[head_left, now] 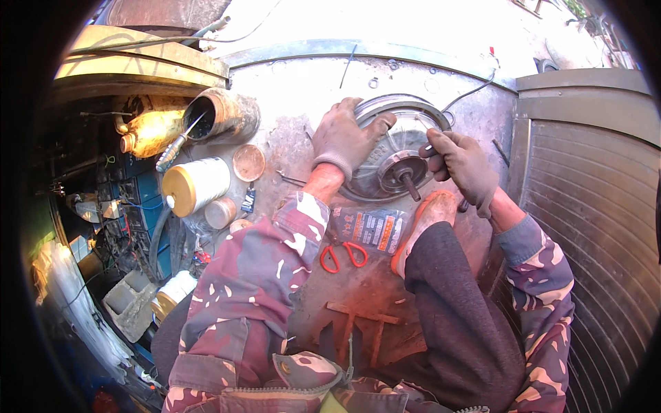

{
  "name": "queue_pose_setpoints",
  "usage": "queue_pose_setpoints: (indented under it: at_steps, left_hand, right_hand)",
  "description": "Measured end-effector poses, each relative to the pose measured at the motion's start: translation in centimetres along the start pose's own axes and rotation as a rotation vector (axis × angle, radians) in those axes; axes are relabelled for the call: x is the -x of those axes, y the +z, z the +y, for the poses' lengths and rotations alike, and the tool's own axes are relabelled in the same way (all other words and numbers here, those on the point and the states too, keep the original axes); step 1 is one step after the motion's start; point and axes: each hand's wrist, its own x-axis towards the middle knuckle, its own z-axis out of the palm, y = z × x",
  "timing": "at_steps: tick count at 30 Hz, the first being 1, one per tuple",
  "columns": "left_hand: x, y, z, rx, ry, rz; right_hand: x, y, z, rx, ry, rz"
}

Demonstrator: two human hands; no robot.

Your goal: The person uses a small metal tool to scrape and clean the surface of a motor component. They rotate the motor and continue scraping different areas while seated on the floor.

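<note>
Head view: one wheel [368, 168], lying on the floor [282, 131], upper centre of the frame, axle [411, 187] toward the camera. Left hand [349, 138]: spread, resting on the wheel's upper-left edge. Right hand [460, 160]: fingers curled over the right side; cannot tell whether anything is gripped. Risks, as judged: wheel rocking, from uneven left-hand pressure; cable [470, 92] at upper right snagging, from wheel turning.
</note>
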Motion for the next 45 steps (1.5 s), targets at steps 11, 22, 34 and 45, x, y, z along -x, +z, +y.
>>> queue_pose_setpoints:
  at_steps: [11,22,34,45]
  left_hand:
    - [0.0,-0.1,-0.1,-0.009,0.003,0.005]
    - [-0.1,-0.1,-0.2,0.007,0.004,-0.010]
    - [-0.1,0.3,-0.3,-0.002,-0.003,0.013]
    - [-0.1,0.3,-0.5,-0.005,0.014,0.030]
  right_hand:
    - [-1.1,-0.9,-1.4,0.030,0.020,0.010]
    - [-1.8,-1.7,-1.6,-0.006,-0.072,-0.035]
    - [-4.3,-1.0,1.8,0.229,-0.377,0.084]
    - [-4.1,-0.8,1.4,0.191,-0.340,0.069]
